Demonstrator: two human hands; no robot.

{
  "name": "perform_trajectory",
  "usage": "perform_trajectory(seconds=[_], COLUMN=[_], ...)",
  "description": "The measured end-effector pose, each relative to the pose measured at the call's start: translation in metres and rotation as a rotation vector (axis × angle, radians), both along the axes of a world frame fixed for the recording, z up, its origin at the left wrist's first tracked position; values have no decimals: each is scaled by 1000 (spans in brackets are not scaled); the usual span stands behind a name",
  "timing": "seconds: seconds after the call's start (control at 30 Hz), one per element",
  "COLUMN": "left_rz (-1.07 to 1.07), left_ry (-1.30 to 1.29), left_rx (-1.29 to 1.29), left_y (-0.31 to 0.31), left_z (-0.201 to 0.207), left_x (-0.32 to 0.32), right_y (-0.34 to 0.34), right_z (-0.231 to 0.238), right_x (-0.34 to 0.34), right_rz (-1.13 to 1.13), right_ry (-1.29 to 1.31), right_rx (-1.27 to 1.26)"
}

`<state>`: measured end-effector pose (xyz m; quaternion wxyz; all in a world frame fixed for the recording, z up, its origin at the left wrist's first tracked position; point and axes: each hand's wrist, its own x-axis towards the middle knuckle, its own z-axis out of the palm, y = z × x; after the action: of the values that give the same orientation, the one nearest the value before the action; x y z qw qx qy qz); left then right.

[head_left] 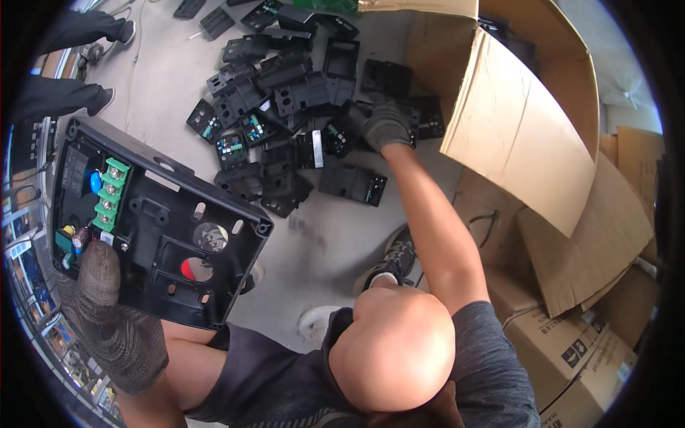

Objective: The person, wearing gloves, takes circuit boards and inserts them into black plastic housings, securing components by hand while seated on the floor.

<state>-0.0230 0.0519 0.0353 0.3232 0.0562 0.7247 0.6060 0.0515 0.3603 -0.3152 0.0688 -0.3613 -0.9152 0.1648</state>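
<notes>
My left hand (pixel 118 324), in a dark knitted glove, grips a black plastic housing (pixel 168 242) at its near left corner, thumb on top. The housing is held up, tilted, with its open inside facing me. Inside it sit a green screw terminal block (pixel 112 192), a blue round component (pixel 96 182) and other small electronic parts. My right arm stretches forward to a pile of similar black housings (pixel 285 93) on the floor. There my gloved right hand (pixel 385 123) is over the pile's right side, beside a housing with a circuit board (pixel 339 137). Its fingertips blend into the dark parts.
A large open cardboard box (pixel 517 121) stands right of the pile, one flap hanging toward me. More cartons (pixel 564 349) are stacked at the near right. At the far left another person's legs (pixel 64 96) show. My shoe (pixel 391 260) rests on the grey floor (pixel 307 246).
</notes>
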Motion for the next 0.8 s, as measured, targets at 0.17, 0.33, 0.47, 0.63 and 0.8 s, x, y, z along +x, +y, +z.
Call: perform_trajectory(seconds=[0.17,0.33,0.47,0.63,0.8], left_rz=[221,175,203,5,-123], left_ry=[121,72,238,-21,-207], left_rx=[35,56,-3,190,336], left_y=[-12,-19,-31,-50,-25], left_z=[-20,-22,-28,-28,-20], left_x=[1,-8,-9,-21,-19], right_y=[19,22,-17,-53,-67], right_z=[-40,-30,7,3,-98], right_x=[21,28,-12,-40,-30], right_rz=[36,130,307,754,521], right_ry=[72,-98,-390,-863,-703], right_rx=[-376,-379,-111,22,41])
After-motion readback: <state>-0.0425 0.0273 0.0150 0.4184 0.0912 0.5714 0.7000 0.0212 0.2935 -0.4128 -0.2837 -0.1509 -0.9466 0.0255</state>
